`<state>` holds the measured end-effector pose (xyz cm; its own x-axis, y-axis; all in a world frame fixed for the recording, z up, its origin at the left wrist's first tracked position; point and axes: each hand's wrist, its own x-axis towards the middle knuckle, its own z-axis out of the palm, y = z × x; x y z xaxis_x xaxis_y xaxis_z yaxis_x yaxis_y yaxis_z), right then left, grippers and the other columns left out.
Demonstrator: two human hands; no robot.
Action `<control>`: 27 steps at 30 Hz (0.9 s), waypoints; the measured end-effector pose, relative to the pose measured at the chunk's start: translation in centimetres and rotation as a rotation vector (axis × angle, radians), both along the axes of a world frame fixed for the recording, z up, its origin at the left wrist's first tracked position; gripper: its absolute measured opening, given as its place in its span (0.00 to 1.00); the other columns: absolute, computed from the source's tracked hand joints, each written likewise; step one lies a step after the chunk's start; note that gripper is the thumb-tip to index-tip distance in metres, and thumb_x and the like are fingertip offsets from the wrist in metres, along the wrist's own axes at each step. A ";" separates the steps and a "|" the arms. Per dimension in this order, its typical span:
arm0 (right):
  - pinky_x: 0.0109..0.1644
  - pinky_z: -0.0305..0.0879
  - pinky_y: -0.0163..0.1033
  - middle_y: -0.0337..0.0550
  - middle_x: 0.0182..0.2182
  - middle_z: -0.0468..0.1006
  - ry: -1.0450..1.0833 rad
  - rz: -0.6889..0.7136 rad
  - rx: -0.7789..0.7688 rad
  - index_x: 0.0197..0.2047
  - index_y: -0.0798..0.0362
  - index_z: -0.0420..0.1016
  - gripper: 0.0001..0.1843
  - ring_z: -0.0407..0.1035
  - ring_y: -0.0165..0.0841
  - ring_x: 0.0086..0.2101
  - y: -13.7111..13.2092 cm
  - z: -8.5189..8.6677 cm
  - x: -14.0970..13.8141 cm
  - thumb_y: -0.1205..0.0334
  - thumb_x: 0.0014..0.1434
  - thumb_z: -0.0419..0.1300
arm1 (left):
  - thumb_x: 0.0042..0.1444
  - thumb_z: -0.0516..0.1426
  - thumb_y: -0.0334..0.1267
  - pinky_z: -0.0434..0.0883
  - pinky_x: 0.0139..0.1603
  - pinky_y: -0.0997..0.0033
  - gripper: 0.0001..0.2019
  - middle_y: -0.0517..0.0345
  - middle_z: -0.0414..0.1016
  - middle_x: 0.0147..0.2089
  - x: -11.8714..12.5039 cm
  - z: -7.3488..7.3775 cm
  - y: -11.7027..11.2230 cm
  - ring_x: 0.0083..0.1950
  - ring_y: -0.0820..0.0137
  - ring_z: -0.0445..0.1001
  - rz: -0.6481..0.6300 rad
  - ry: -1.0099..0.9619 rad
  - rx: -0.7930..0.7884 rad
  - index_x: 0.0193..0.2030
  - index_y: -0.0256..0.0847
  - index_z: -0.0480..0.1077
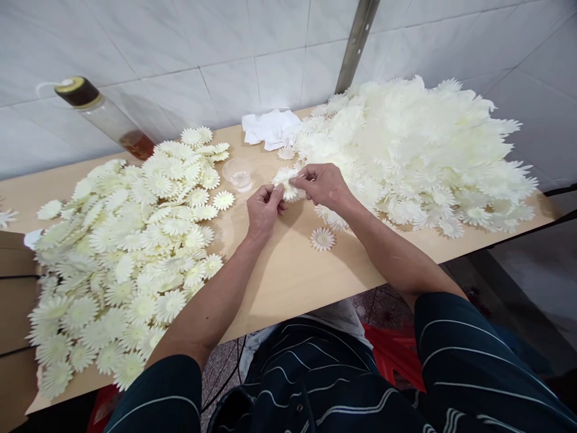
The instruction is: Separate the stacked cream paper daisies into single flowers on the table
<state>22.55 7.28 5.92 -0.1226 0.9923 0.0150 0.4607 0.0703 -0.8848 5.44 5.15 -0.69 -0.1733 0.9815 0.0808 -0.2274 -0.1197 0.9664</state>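
Observation:
Between my two hands is a pale daisy-shaped flower piece [288, 182] with many narrow petals, held just above the table. My left hand [264, 209] pinches its left edge between thumb and fingers. At its right side my right hand [321, 183] grips the petals with closed fingertips, which hide part of it; whether it is one layer or several I cannot tell. A small clear dish [237, 174] with something white in it sits left of the hands. One loose flower piece [323, 239] lies flat below my right hand.
Large heaps of flower pieces lie on the left [148, 240] and right [415, 150] of the wooden table [288, 270]. Crumpled white paper [271, 129] is at the back. A bottle [108, 117] with amber liquid leans by the tiled wall. A cardboard box [18, 319] stands at left.

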 end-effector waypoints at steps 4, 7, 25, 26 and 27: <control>0.28 0.63 0.40 0.36 0.17 0.70 -0.013 -0.037 0.026 0.28 0.50 0.74 0.23 0.64 0.30 0.18 0.2 0.1 0.3 0.48 0.72 0.65 | 0.59 0.75 0.58 0.67 0.21 0.77 0.24 0.65 0.74 0.21 0.0 -0.1 0.1 0.19 0.77 0.69 0.009 0.005 -0.008 0.31 0.42 0.73; 0.27 0.62 0.40 0.35 0.18 0.70 0.031 -0.074 0.025 0.30 0.49 0.74 0.19 0.63 0.30 0.18 0.2 0.3 0.4 0.51 0.71 0.68 | 0.60 0.74 0.58 0.66 0.21 0.77 0.25 0.64 0.74 0.21 0.0 -0.2 0.2 0.19 0.76 0.69 0.022 -0.004 -0.017 0.32 0.43 0.71; 0.17 0.51 0.32 0.39 0.25 0.75 0.302 -0.017 -0.192 0.31 0.53 0.73 0.19 0.59 0.23 0.20 0.6 0.8 0.4 0.62 0.73 0.71 | 0.56 0.77 0.59 0.66 0.20 0.78 0.26 0.67 0.72 0.21 -0.2 -0.3 0.3 0.20 0.76 0.71 -0.025 -0.056 -0.009 0.31 0.42 0.71; 0.17 0.50 0.32 0.36 0.23 0.72 0.292 -0.028 -0.184 0.31 0.52 0.71 0.19 0.58 0.23 0.19 0.7 0.8 0.5 0.63 0.71 0.73 | 0.56 0.76 0.59 0.66 0.20 0.79 0.26 0.67 0.71 0.21 -0.2 -0.3 0.3 0.20 0.76 0.71 -0.023 -0.058 -0.012 0.31 0.42 0.71; 0.17 0.49 0.32 0.34 0.22 0.71 0.282 -0.041 -0.171 0.32 0.51 0.70 0.19 0.57 0.23 0.18 0.8 0.7 0.7 0.62 0.69 0.74 | 0.56 0.76 0.58 0.66 0.20 0.79 0.26 0.67 0.71 0.21 -0.1 -0.2 0.2 0.20 0.76 0.71 -0.022 -0.059 -0.015 0.31 0.42 0.71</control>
<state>23.23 8.04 6.58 -0.0972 0.9874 -0.1247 0.1954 -0.1039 -0.9752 5.32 5.38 -0.93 -0.1558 0.9862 0.0566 -0.2865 -0.0999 0.9528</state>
